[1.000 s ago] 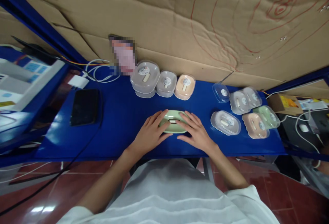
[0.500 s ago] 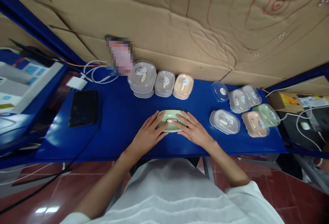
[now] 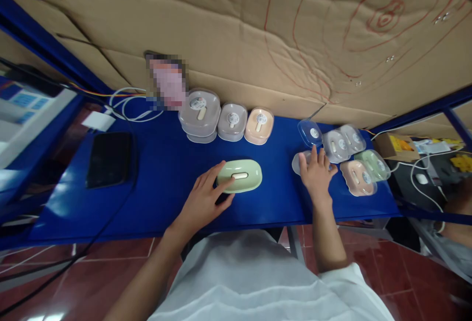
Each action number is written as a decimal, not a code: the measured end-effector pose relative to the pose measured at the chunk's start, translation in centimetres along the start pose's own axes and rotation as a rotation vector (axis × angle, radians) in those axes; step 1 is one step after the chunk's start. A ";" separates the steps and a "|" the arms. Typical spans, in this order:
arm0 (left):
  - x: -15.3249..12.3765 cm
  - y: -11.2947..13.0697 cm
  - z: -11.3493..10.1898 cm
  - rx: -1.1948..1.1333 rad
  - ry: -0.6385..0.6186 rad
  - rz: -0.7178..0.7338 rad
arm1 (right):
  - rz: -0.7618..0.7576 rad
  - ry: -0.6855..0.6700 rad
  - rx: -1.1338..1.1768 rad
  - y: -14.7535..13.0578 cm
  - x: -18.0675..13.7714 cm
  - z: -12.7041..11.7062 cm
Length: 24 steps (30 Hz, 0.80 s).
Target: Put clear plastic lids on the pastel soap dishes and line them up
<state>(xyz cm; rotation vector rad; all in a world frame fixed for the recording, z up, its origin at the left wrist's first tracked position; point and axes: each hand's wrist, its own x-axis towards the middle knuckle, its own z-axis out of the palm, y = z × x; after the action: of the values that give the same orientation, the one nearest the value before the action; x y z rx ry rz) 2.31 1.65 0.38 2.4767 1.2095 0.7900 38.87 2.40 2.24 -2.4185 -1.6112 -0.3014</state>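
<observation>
A light green oval dish [image 3: 252, 173] with a cream oblong piece [image 3: 240, 175] in its middle lies on the blue table [image 3: 177, 178] in front of me. My left hand [image 3: 206, 194] is at the dish's left end, fingers spread, one fingertip reaching the cream piece and others by the rim. To the right, my right hand [image 3: 317, 172] hovers with fingers apart over a grey container with a clear lid [image 3: 296, 163], mostly covering it. Whether those fingers touch the container, I cannot tell. Behind that hand lies a loose clear lid [image 3: 309, 131] with a round label.
Lidded containers stand along the back: a grey stack [image 3: 199, 114], a smaller grey one [image 3: 232, 123] and a peach one [image 3: 259, 127]. Farther right are grey [image 3: 336, 146], peach [image 3: 356, 177] and green [image 3: 372, 163] ones. A black flat device [image 3: 108, 159] and cables occupy the left.
My right hand has left the green dish and moved right, over the grey lidded container. My left hand stays at the dish. The view has shifted slightly.
</observation>
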 end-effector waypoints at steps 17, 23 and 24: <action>0.0 -0.3 -0.3 -0.026 -0.046 0.027 | -0.218 -0.047 0.254 4.6 3.8 1.2; -0.2 -0.1 -0.3 -0.130 -0.076 0.032 | -0.089 0.107 0.228 4.2 -6.4 -0.5; -0.2 0.0 -0.4 -0.167 -0.089 0.025 | -0.090 0.114 0.287 4.0 -7.8 -1.0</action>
<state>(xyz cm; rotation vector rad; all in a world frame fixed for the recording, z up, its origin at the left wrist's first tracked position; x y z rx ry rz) 1.96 1.50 0.62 2.3690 1.0390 0.7466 39.59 -6.27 0.69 -2.0827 -1.5949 -0.2020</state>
